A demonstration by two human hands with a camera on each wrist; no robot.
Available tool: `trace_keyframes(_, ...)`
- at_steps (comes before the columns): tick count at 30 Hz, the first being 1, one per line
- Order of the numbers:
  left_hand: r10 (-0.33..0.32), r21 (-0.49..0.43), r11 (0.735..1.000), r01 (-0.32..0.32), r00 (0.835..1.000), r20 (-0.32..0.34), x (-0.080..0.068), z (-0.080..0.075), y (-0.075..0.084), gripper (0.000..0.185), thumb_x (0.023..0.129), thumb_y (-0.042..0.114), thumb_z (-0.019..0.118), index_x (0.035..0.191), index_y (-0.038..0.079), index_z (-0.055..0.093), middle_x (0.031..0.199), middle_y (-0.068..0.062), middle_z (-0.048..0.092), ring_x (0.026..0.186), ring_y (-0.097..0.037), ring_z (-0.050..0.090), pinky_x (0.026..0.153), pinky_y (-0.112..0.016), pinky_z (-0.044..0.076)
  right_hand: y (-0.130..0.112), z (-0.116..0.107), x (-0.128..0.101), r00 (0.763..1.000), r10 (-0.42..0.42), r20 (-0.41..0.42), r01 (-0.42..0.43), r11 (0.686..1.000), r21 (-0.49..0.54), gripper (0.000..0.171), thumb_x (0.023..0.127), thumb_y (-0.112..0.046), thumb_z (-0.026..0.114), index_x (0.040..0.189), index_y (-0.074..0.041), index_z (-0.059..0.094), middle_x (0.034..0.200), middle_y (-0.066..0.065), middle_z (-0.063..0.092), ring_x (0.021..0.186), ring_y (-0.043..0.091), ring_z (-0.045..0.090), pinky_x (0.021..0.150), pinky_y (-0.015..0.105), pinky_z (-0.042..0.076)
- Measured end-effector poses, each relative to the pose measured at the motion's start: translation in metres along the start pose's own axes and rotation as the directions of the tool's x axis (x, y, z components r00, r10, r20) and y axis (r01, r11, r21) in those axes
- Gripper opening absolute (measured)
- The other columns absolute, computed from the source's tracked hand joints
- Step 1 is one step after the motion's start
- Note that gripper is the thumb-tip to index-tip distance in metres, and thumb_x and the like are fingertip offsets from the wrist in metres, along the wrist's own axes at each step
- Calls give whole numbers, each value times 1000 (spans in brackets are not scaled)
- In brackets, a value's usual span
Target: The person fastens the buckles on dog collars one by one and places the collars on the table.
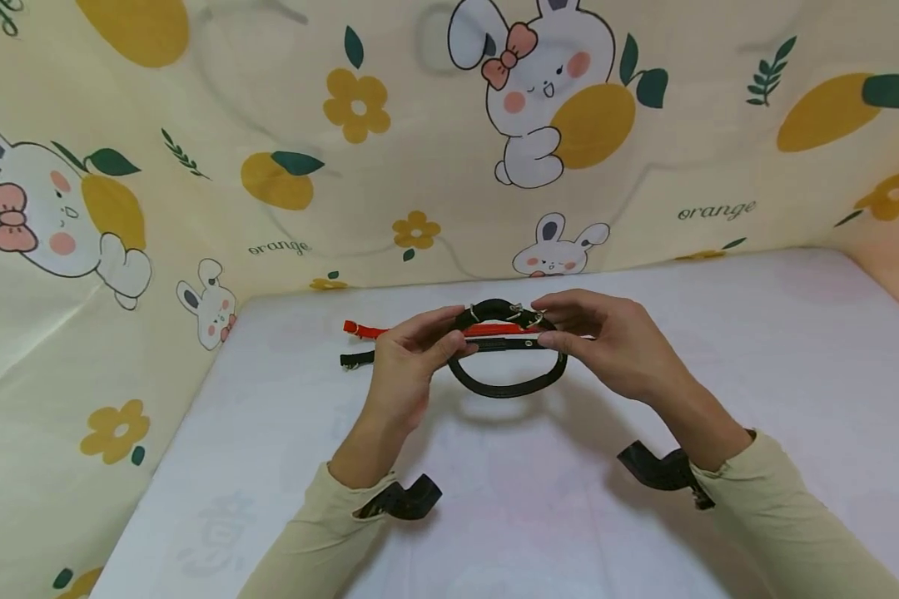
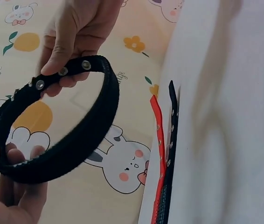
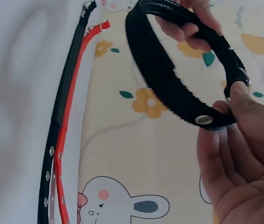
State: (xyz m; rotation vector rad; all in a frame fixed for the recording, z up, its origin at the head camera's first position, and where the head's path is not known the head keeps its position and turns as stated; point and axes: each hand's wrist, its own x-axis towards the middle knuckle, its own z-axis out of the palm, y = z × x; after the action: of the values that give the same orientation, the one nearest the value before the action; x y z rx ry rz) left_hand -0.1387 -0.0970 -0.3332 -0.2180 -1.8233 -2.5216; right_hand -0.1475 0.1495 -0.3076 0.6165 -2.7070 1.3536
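A black pet collar (image 1: 504, 389) is fastened into a loop and held up above the white table. My left hand (image 1: 406, 366) pinches its left side between thumb and fingers. On the opposite side, my right hand (image 1: 618, 345) grips the band near the metal buckle. Eyelets line part of the loop (image 2: 83, 135) in the left wrist view. The right wrist view shows the thumb of the right hand (image 3: 244, 154) pressed by the buckle, with fingers beneath the band. Behind the loop, a red collar (image 1: 502, 329) and another black collar (image 1: 356, 359) lie stretched out side by side, partly hidden by the hands.
The white tabletop (image 1: 524, 499) spreads in front of and around the hands. A cream cloth (image 1: 389, 183) printed with rabbits, oranges and flowers hangs behind and to the left. Black camera mounts (image 1: 412, 497) sit at both sleeve cuffs.
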Motion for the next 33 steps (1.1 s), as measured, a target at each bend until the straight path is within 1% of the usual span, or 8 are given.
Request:
trace_keyframes(5,-31,-57,998,28,999,-45,1,-1,2,35,91,-9,63,125,-5,64,96,-2,74,72,-16,68,82,-37,61,3,-5,-2,994,-47,99,48,999,-7,64,85,-27,79,143,-29,52,140,-4,59,115,21,67,95,34,55)
trace_keyframes(8,-46,-78,996,40,997,-70,1,-3,4,34,91,-9,62,125,-4,65,96,-3,75,72,-16,67,81,-38,61,5,-8,-3,982,-90,163,98,994,-39,90,78,-21,85,151,-40,36,155,-9,42,130,23,57,105,50,48)
trace_keyframes(11,-67,-79,995,62,996,-67,1,-4,5,34,92,-8,62,126,-3,65,96,-3,76,73,-16,68,81,-39,61,7,-9,-4,970,-140,198,156,986,-65,105,74,-15,88,154,-45,26,162,-10,32,136,24,50,106,56,45)
trace_keyframes(18,-120,-14,993,120,993,-3,3,-9,8,38,93,-4,62,131,-3,62,101,-3,75,76,-14,69,87,-37,59,8,-7,-4,961,-226,162,245,964,-107,100,72,-16,89,153,-40,35,155,-6,44,107,14,63,91,38,54)
trace_keyframes(23,-187,167,972,162,972,144,5,-21,14,51,90,-4,68,138,9,59,118,-6,71,91,-14,71,92,-31,57,11,-8,-4,959,-266,98,276,956,-97,93,71,-21,89,151,-31,43,152,-2,49,102,15,68,88,21,52)
trace_keyframes(26,-206,326,939,107,936,286,6,-32,21,71,83,-6,74,146,19,52,133,-8,64,108,-23,68,92,-31,57,12,-8,-4,965,-250,75,255,964,-73,91,71,-21,89,150,-29,45,152,-1,50,102,18,70,86,17,52)
trace_keyframes(30,-173,490,869,-65,888,425,9,-43,25,91,76,-7,81,153,22,41,147,-9,54,122,-33,60,94,-36,56,11,-4,-2,977,-199,81,204,977,-59,87,72,-27,89,148,-31,48,148,-3,54,103,17,68,85,25,52)
trace_keyframes(33,-157,543,830,-124,884,441,11,-48,24,93,73,-7,83,152,21,42,148,-12,52,126,-36,57,95,-38,56,10,0,-1,984,-139,116,146,988,-55,85,73,-33,88,148,-33,47,146,-5,55,104,16,64,87,35,52)
